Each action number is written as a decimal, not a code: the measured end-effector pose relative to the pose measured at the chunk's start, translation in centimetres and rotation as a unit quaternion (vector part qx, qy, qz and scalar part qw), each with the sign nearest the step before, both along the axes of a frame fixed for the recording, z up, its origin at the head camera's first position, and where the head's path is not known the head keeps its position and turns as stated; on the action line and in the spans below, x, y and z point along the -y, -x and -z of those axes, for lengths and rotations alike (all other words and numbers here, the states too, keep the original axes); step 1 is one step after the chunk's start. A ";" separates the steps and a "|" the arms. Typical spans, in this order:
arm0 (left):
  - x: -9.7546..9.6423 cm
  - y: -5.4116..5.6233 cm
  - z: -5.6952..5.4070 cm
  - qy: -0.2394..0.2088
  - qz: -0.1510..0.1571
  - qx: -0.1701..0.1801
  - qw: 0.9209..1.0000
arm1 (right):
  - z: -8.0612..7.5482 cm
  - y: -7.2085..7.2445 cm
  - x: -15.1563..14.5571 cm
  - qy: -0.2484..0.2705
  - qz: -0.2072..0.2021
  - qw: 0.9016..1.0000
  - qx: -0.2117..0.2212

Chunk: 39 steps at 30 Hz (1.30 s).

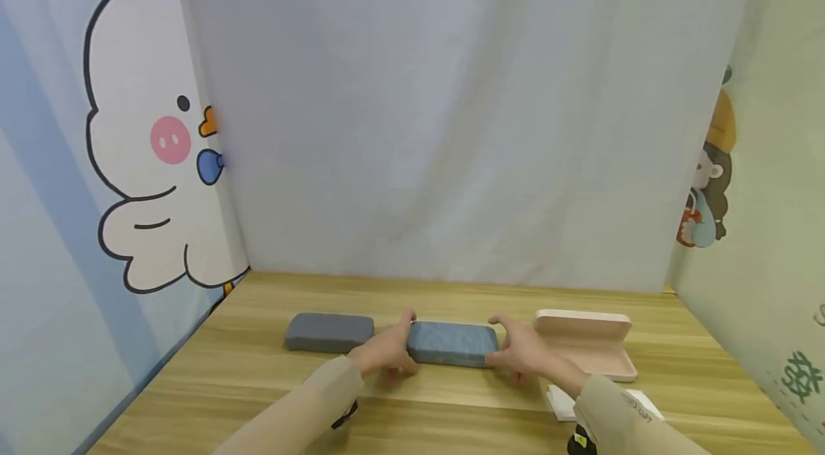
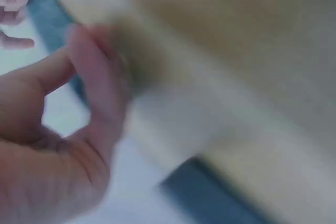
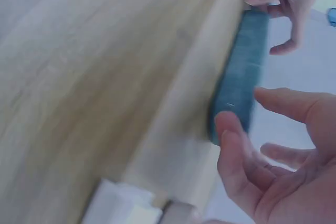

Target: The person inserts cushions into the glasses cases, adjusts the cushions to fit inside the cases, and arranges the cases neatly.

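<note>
A blue-grey glasses case lies lengthwise across the table between my two hands. My left hand grips its left end, the fingers curved round the near and far edges. At the other end my right hand holds the case the same way, with fingertips on both sides of the corner, as the right wrist view also shows. Left of my left hand is a dark grey glasses case, closed. Beside my right hand stands an open pale pink glasses case, its lid raised.
Partly under my right forearm lies a white folded cloth or paper. A wooden table carries everything. Behind it hangs a plain pale curtain, and printed curtains close off the sides.
</note>
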State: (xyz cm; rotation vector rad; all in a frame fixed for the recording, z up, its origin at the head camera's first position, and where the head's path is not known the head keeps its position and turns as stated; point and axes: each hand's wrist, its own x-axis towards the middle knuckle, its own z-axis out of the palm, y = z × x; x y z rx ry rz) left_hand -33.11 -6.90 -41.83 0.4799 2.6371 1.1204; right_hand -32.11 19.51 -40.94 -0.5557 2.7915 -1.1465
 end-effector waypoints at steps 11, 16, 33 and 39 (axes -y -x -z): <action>-7.5 -3.9 -2.6 -0.103 0.071 0.099 0.987 | -2.5 -3.0 -8.3 0.160 -0.017 0.982 0.099; -11.2 -4.9 -1.2 -0.220 0.073 0.206 0.951 | -2.0 -4.4 -12.8 0.186 0.010 0.972 0.141; -17.6 -6.4 2.7 -0.367 -0.041 0.296 0.881 | 2.0 -6.6 -21.6 0.150 0.087 0.957 0.234; -18.9 -6.7 2.4 -0.358 -0.057 0.299 0.883 | 2.6 -6.7 -21.8 0.164 0.087 0.953 0.240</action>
